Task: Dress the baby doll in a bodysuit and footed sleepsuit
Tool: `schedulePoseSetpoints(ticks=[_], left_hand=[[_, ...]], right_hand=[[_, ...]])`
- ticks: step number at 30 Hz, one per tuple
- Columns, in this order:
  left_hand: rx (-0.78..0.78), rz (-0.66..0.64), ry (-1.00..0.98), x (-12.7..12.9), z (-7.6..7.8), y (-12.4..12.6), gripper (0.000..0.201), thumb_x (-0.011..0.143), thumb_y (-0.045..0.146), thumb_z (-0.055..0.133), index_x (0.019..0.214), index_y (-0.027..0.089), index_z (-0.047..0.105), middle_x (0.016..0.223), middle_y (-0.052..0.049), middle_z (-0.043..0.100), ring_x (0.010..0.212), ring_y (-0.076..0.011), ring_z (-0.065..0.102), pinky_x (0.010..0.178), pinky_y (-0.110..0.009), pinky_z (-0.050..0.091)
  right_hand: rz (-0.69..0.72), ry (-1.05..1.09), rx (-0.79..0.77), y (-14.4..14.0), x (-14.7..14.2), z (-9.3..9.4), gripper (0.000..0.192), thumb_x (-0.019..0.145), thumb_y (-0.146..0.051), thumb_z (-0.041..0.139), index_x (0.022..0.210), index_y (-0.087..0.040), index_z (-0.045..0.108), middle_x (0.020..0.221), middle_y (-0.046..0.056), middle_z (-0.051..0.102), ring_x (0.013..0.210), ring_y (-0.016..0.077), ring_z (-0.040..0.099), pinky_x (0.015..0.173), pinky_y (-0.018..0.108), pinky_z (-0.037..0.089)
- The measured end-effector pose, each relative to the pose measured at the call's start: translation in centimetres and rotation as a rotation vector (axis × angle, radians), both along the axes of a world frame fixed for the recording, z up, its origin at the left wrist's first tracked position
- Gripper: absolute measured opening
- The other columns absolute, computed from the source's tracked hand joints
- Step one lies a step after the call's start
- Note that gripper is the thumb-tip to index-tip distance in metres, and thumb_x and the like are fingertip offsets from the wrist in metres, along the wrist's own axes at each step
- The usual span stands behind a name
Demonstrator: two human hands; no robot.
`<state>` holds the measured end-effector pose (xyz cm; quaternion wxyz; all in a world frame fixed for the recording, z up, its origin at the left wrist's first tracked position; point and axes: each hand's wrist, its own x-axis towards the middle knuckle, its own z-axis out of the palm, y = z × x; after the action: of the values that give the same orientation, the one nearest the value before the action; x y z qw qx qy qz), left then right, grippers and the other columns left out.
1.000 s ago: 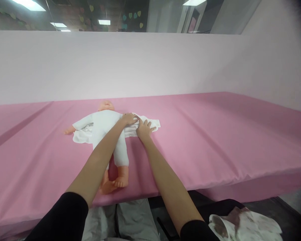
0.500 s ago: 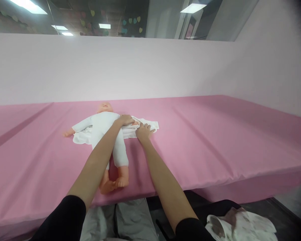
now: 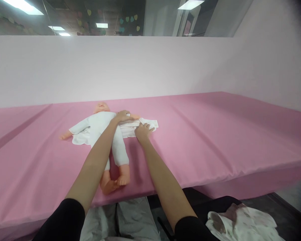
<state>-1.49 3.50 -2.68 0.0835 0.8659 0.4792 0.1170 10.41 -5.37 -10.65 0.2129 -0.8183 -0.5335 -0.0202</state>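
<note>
A doll (image 3: 104, 130) in a white suit lies face up on the pink bench (image 3: 215, 134), its long axis running from the head at the far side to the bare feet near the front edge, tilted a little so the feet point toward the person. A white cloth (image 3: 140, 125) lies beside and partly under the doll's body, spreading out to the right of its chest; a smaller part of it shows to the left, under the outstretched arm. The left hand (image 3: 124, 116) reaches across the doll's chest and rests on the doll's arm at the cloth's near-body edge, fingers laid flat and extended rather than curled; whether it pinches anything I cannot tell. The right hand (image 3: 142, 130) sits just to the right and slightly nearer the person, fingers bent down onto the cloth's lower edge, its grip seemingly pressing or gathering the fabric, though a firm hold cannot be confirmed. Both hands are close together, almost touching, at the doll's right-hand side, and the cloth extends away from them to the right. A crumpled patterned fabric (image 3: 240, 222) lies below the bench at lower right.
</note>
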Motion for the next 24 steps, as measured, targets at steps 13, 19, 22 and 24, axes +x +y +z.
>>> schedulePoseSetpoints(ticks=[13, 19, 22, 24], left_hand=[[0.221, -0.075, 0.046, -0.1, -1.2, -3.2, 0.060, 0.080, 0.035, 0.054, 0.136, 0.021, 0.040, 0.136, -0.009, 0.050, 0.127, -0.0256, 0.042, 0.108, -0.044, 0.024], [0.406, 0.007, -0.022, -5.3, 0.0, -6.8, 0.033, 0.084, 0.025, 0.048, 0.115, 0.019, 0.059, 0.119, -0.007, 0.059, 0.112, -0.0218, 0.053, 0.100, -0.036, 0.036], [0.435, 0.126, -0.063, -8.2, -0.2, -8.3, 0.030, 0.085, 0.031, 0.049, 0.111, 0.021, 0.061, 0.117, -0.006, 0.060, 0.112, -0.0233, 0.053, 0.103, -0.039, 0.034], [0.451, 0.181, -0.080, -9.5, -0.6, -9.2, 0.036, 0.087, 0.037, 0.048, 0.119, 0.021, 0.057, 0.124, -0.007, 0.057, 0.118, -0.0247, 0.049, 0.106, -0.043, 0.031]], right_hand=[[0.033, -0.010, -0.016, 0.3, 0.1, -0.1, 0.044, 0.091, -0.021, 0.035, 0.132, -0.020, 0.049, 0.130, 0.018, 0.048, 0.123, 0.0360, 0.036, 0.100, 0.068, 0.012], [0.107, -0.085, 0.016, -0.2, -0.1, 0.1, 0.043, 0.089, -0.014, 0.035, 0.126, -0.017, 0.055, 0.134, 0.019, 0.044, 0.123, 0.0347, 0.037, 0.101, 0.065, 0.017], [0.146, -0.162, 0.036, -0.2, -0.2, 0.2, 0.042, 0.089, -0.012, 0.034, 0.124, -0.013, 0.056, 0.133, 0.021, 0.045, 0.124, 0.0337, 0.037, 0.103, 0.062, 0.016], [0.145, -0.202, 0.001, -0.2, -0.4, 0.4, 0.042, 0.089, -0.012, 0.033, 0.125, -0.012, 0.056, 0.132, 0.023, 0.046, 0.123, 0.0335, 0.040, 0.104, 0.061, 0.015]])
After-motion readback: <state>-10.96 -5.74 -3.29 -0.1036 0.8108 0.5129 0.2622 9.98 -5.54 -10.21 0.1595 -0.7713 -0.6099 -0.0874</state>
